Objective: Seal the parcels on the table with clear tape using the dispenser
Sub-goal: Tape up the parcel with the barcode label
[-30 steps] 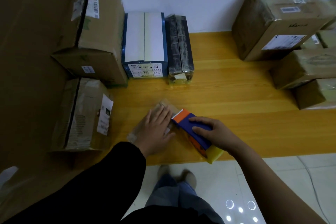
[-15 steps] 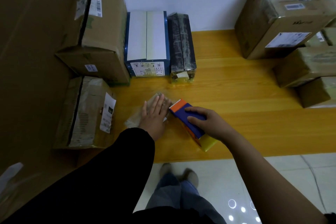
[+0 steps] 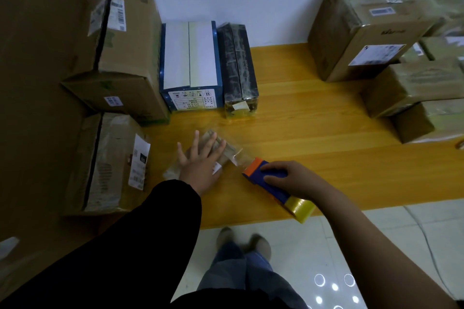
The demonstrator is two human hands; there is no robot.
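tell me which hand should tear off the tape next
Right, probably. The right hand grips the dispenser, with clear tape stretched from it to the small parcel; the left hand lies flat on that parcel, holding it down.

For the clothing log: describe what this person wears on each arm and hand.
A long black sleeve covers the left arm to the wrist; the left hand is bare. The right forearm shows no sleeve, and the right hand is bare too. No gloves, watch or rings are visible.
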